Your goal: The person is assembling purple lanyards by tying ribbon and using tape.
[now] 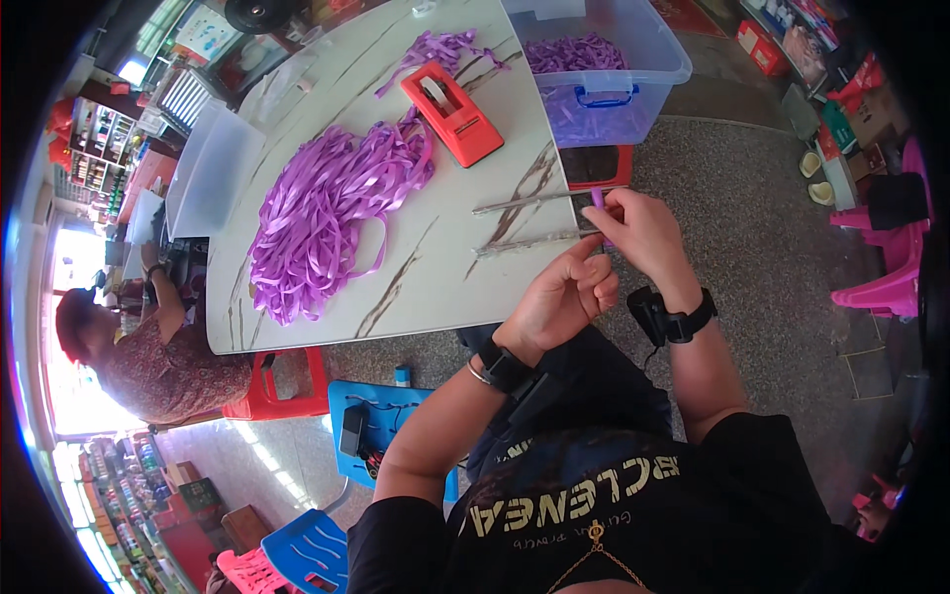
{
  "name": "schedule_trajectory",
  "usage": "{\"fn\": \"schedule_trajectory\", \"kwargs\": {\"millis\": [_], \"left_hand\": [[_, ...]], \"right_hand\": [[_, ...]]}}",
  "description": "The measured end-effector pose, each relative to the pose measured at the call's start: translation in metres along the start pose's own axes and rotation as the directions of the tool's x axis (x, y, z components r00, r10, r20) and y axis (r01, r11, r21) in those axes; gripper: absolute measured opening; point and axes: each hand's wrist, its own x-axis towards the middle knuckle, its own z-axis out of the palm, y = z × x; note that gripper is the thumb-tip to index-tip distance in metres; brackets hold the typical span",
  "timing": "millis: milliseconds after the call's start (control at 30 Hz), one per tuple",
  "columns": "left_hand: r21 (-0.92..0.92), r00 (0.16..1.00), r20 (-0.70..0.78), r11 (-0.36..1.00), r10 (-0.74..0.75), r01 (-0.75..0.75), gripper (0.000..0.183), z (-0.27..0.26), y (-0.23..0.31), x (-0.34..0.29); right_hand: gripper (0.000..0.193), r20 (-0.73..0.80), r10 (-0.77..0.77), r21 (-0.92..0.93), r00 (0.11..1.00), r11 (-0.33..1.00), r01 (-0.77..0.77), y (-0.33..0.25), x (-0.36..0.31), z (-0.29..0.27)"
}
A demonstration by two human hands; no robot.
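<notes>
A marble-patterned counter (pixel 435 282) fills the space ahead of your hands, with a speckled floor (pixel 752 208) off to the right, and here's the action at the near edge! Your right hand (pixel 645 230) is pinched narrow, thumb and forefinger closed on a short purple strip (pixel 598 198). Just beside it, on its left, your left hand (pixel 564 294) has its fingers partly curled and its forefinger reaching toward the right hand; whether it grips anything, you cannot tell from here. Two thin rods, an upper rod (pixel 524 203) and a lower rod (pixel 524 245), stretch leftward from near your fingertips over the counter. Look left and ahead of your left hand: a big tangled pile of purple ribbons (pixel 327 213)! Farther ahead sits a red tape dispenser (pixel 465 129), and beyond your right hand, a clear bin (pixel 653 69) holding more purple ribbon (pixel 579 53).
</notes>
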Motion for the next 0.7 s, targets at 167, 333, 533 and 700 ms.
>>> {"fn": "schedule_trajectory", "kwargs": {"millis": [167,333,533,700], "left_hand": [[-0.056,1.0,0.015,0.998,-0.005,0.005,0.033,0.002,-0.002,0.001],[-0.058,0.999,0.039,0.998,-0.012,0.014,0.019,0.003,-0.002,0.004],[-0.063,1.0,0.026,0.998,0.015,-0.013,0.014,0.004,0.002,-0.002],[-0.065,0.996,0.085,0.998,0.025,-0.02,0.011,-0.002,-0.003,0.004]], "right_hand": [[0.031,0.427,-0.101,0.676,0.898,0.696,-0.243,0.038,0.016,-0.003],[0.026,0.606,-0.32,0.795,0.728,0.224,-0.564,0.088,0.034,0.037],[0.021,0.442,-0.463,0.73,0.768,-0.313,-0.608,0.075,0.021,0.096],[0.023,0.474,-0.266,0.843,0.839,-0.137,-0.52,0.062,0.022,0.049]]}}
